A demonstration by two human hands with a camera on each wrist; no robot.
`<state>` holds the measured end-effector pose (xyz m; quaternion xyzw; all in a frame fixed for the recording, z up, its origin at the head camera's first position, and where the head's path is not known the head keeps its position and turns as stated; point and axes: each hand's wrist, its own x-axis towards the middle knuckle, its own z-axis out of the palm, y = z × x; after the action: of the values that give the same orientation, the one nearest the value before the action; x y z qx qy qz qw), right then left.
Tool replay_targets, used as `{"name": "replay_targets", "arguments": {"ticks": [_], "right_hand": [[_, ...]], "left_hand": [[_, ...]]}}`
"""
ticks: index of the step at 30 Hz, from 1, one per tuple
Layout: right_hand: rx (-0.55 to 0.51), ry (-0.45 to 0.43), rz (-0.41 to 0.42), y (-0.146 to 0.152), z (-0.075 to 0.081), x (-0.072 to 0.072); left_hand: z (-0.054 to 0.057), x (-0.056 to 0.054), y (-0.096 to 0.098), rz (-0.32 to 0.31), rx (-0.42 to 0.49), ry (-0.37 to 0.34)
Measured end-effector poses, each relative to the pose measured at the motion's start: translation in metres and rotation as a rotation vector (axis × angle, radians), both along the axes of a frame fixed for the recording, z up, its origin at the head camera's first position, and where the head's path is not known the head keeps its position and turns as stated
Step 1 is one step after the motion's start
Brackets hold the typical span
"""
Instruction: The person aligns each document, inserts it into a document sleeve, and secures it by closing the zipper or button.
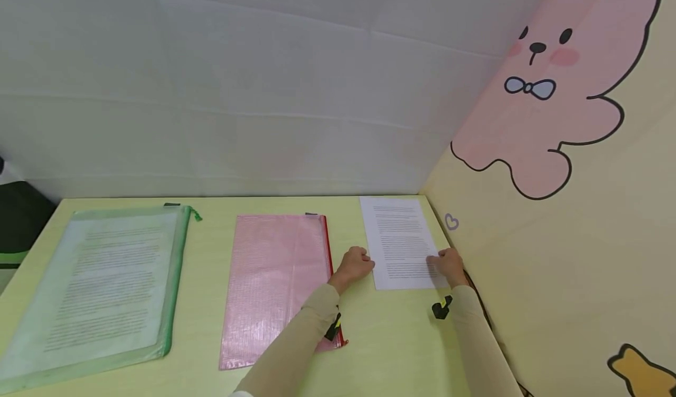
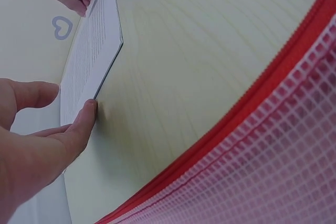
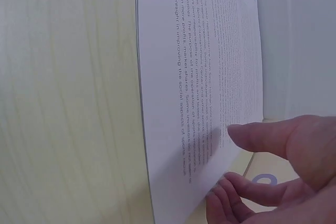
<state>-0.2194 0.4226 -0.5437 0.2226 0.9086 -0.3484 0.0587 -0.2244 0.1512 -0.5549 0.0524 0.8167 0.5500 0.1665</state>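
A stack of printed paper (image 1: 402,244) lies on the table in front of me, close to the right wall. My left hand (image 1: 355,266) is at its left edge. In the left wrist view the left fingers (image 2: 79,127) touch the paper's side, with the thumb held apart above. My right hand (image 1: 450,265) is at the opposite edge. In the right wrist view its fingertips (image 3: 220,195) rest against the side of the sheets (image 3: 163,103), while the thumb (image 3: 262,136) hovers over the print. The lower sheets are mostly hidden under the top one.
A pink mesh zip pouch (image 1: 269,280) with a red zipper lies left of the paper, under my left forearm. Farther left, a green zip pouch (image 1: 176,291) holds printed sheets. A wall (image 1: 554,268) borders the table's right side; a white sheet (image 1: 237,92) hangs behind.
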Motion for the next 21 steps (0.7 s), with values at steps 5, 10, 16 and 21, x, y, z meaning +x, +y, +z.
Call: {"name": "replay_targets", "arguments": {"ticks": [5,10,16,21], "right_hand": [[0.011,0.016,-0.006,0.005,0.003,0.002],[0.037,0.033,0.007,0.011,0.007,0.004],[0.027,0.058,0.024,0.019,0.006,0.008],[0.012,0.097,0.03,0.027,0.003,0.011]], "left_hand": [[-0.002,0.004,0.004,0.04,0.047,-0.021],[-0.004,0.01,0.01,0.083,0.068,-0.056],[-0.008,0.018,0.019,0.072,0.137,-0.076],[-0.011,0.025,0.029,0.053,0.177,-0.082]]}}
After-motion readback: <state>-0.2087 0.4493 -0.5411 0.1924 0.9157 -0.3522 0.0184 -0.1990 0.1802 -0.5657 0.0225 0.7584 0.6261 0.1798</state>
